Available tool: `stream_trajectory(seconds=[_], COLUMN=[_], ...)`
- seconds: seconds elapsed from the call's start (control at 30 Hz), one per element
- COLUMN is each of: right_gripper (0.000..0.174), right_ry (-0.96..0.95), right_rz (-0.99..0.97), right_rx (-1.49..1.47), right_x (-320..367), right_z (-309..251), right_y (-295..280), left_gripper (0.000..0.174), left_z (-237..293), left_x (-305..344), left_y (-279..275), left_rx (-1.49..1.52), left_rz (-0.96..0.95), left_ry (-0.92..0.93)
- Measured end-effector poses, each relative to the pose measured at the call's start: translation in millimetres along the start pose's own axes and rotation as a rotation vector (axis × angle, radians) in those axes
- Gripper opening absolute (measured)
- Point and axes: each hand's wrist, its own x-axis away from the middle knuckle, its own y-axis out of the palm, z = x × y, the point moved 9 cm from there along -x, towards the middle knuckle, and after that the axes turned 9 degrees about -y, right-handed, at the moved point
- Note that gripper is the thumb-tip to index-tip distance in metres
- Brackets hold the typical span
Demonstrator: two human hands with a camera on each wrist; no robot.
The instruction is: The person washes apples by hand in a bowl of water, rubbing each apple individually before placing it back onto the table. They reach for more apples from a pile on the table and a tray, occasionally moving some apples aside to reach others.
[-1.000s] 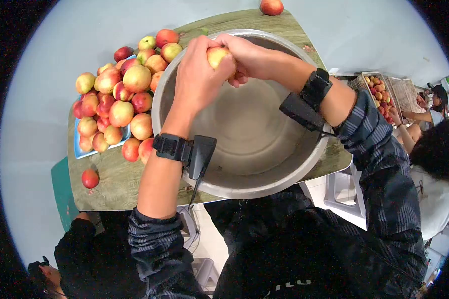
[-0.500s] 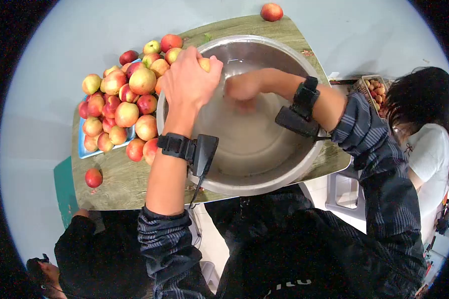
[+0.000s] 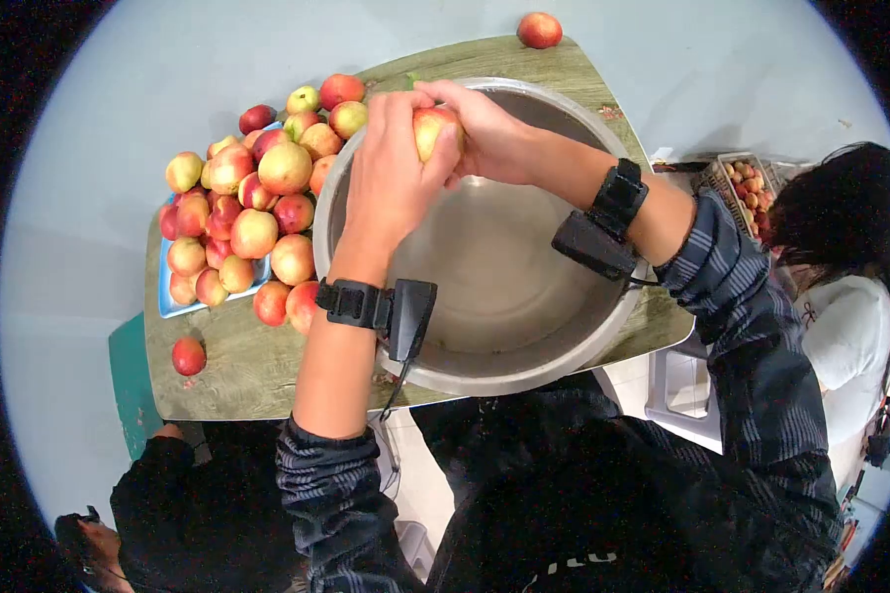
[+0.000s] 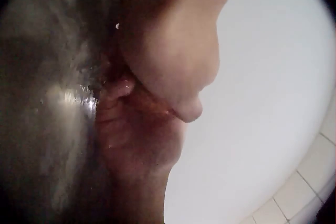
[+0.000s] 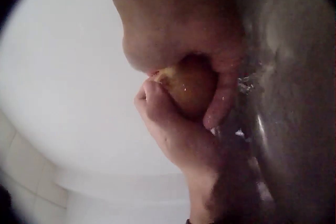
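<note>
Over the far left part of a wide metal basin (image 3: 504, 277) holding water, both hands come together around one red-and-yellow nectarine (image 3: 433, 131). My left hand (image 3: 386, 173) grips it from the left, thumb along its near side. From the right, my right hand (image 3: 499, 143) cups the same fruit, its fingers curling around the far side. The right wrist view shows the wet nectarine (image 5: 191, 90) between the two hands, close over the water. In the left wrist view the hands hide most of it.
Left of the basin, a blue tray (image 3: 208, 304) bears a heap of nectarines (image 3: 254, 232), with several spilling onto the wooden table (image 3: 257, 381). Single nectarines lie at the near left (image 3: 189, 356) and far corner (image 3: 540, 31). People sit left and right; a fruit crate (image 3: 747, 193) stands at right.
Half a second ago my right hand was lower in the basin, away from the fruit, while the left held it. Now the right hand is back on the nectarine.
</note>
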Motion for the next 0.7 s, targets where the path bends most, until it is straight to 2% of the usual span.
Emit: stream_trajectory(seconds=[0.07, 0.1, 0.2, 0.3, 0.37, 0.43, 0.5, 0.6, 0.67, 0.7], right_gripper=[0.045, 0.043, 0.043, 0.043, 0.043, 0.035, 0.025, 0.028, 0.033, 0.036], right_ry=[0.051, 0.031, -0.029, -0.258, -0.385, -0.597, -0.894, -0.486, -0.585, -0.52], right_rz=[0.028, 0.178, 0.119, 0.154, 0.233, 0.285, 0.304, 0.426, 0.336, 0.281], right_rx=[0.085, 0.044, 0.13, 0.416, 0.483, 0.721, 1.149, 0.596, 0.642, 0.569], right_x=[-3.9, 1.4, -0.6, -10.1, -16.9, -14.4, 2.8, 0.2, -12.4, -15.1], right_z=[12.5, 11.1, 9.3, -0.5, -1.3, -14.9, -39.4, -28.6, -15.7, -10.6], right_y=[-12.0, -10.9, -13.3, -20.2, -27.1, -27.6, -9.2, -28.9, -31.7, -31.2], left_gripper=[0.032, 0.03, 0.028, 0.024, 0.025, 0.027, 0.03, 0.032, 0.033, 0.034], left_z=[4.9, 4.9, -4.5, -15.1, -13.4, -14.2, -18.9, -41.1, -47.1, -43.3], left_x=[-2.0, -2.8, -3.0, -1.8, -2.7, -4.1, -6.1, -3.2, -2.2, -3.5], left_y=[-1.4, -2.0, 0.5, 3.3, 1.9, 1.5, 2.6, 10.1, 14.4, 13.4], left_rx=[-0.01, -0.018, 0.057, 0.097, 0.1, 0.101, 0.108, 0.218, 0.179, 0.16], left_rz=[-0.01, -0.014, -0.028, -0.033, -0.005, 0.023, 0.059, 0.018, -0.026, -0.049], left_ry=[-0.049, -0.076, -0.171, -0.253, -0.228, -0.23, -0.248, -0.456, -0.465, -0.471])
